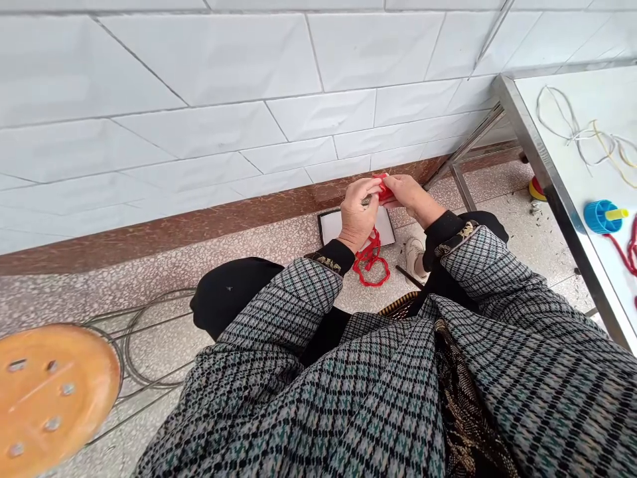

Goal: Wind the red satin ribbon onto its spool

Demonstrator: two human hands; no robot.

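Both my hands meet in front of me, low near the tiled wall, around a bunched piece of red cord (385, 188). My left hand (359, 207) has its fingers closed on the bundle from the left. From the right, my right hand (405, 192) pinches the same bundle. A loose length of red cord (372, 265) hangs below my hands in loops. Behind it, a flat white panel with a dark edge (332, 228) lies on the floor. The fingertips partly hide the bundle.
At right stands a metal-edged table (562, 192) with pale tangled cords (577, 136), a blue plastic piece with a yellow stem (600, 216) and more red cord (628, 255). An orange round stool (60, 392) is at lower left. The tiled wall (209, 60) rises ahead.
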